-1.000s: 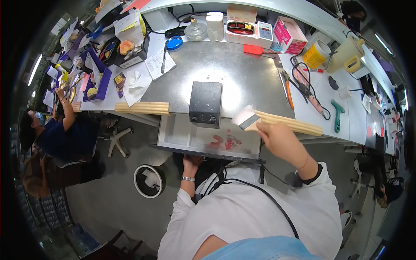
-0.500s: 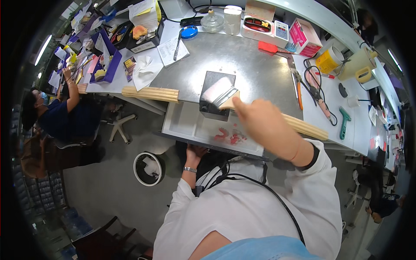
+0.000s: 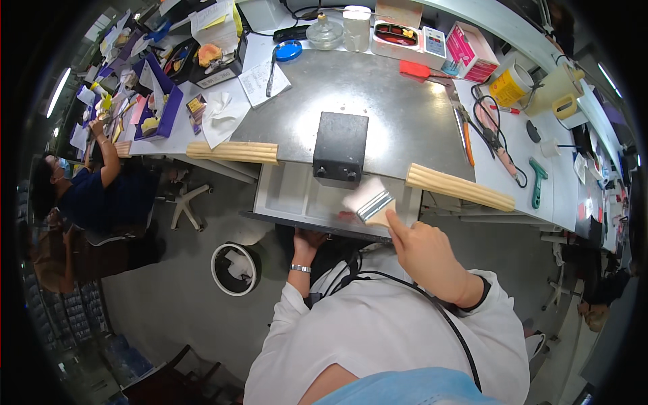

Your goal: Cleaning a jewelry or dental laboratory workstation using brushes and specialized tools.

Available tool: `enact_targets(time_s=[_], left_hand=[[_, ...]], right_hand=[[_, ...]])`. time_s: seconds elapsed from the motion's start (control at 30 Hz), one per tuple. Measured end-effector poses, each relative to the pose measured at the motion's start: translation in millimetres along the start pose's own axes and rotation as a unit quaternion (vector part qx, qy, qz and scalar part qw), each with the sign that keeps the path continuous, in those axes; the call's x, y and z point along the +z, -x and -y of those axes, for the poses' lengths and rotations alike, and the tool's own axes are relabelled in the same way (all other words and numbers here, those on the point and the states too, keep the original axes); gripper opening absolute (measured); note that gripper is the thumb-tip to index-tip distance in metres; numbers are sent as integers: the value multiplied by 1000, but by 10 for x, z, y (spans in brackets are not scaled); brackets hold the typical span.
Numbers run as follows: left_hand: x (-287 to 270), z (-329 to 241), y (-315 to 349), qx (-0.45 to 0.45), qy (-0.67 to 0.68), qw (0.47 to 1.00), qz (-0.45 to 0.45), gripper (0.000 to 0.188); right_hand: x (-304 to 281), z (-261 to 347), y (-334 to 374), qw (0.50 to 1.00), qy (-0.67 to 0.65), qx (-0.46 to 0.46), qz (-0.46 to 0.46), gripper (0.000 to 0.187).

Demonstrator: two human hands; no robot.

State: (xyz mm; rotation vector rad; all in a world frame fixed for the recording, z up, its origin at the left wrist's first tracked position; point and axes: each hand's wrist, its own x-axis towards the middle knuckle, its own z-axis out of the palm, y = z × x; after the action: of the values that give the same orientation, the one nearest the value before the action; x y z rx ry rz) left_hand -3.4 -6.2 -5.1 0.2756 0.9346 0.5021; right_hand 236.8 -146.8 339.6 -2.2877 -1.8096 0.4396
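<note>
Overlapping drawer (image 3: 286, 192), brush (image 3: 375, 204) in right hand (image 3: 429, 259), left hand (image 3: 306, 247) part-hidden

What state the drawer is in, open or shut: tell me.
Open: the drawer sticks out from under the bench, its pale inside showing; the left hand is at its dark front.

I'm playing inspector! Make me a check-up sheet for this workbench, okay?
Surface: metal plate on a white bench; black two-knobbed box at the front.
Things in use: flat brush above an open drawer; pinkish-red bits inside.
Clutter: crumpled tissue, notepaper with a pen on it, orange-handled pliers.
Hands: right hand grips the brush; left hand is at the drawer's front, fingers partly hidden.
Cables: black cord looped at bench right; black cable across the white top.
Surroundings: round bin; co-worker in navy at left.
</note>
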Motion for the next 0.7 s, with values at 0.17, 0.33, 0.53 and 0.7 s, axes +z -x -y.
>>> enact_targets(time_s=[0.17, 0.33, 0.53, 0.7], left_hand=[[15, -11, -32, 9, -6, 1000, -12, 73], [46, -14, 14, 11, -13, 1000, 5, 73], [-5, -12, 18, 6, -29, 999, 15, 75], [-4, 6, 31, 4, -4, 999, 36, 71]], right_hand=[[-373, 208, -57, 998, -7, 2, -58, 35], [-296, 430, -538, 994, -73, -68, -51, 35], [-289, 222, -761, 962, -228, -146, -25, 29], [-668, -254, -558, 963, -255, -48, 76, 29]])
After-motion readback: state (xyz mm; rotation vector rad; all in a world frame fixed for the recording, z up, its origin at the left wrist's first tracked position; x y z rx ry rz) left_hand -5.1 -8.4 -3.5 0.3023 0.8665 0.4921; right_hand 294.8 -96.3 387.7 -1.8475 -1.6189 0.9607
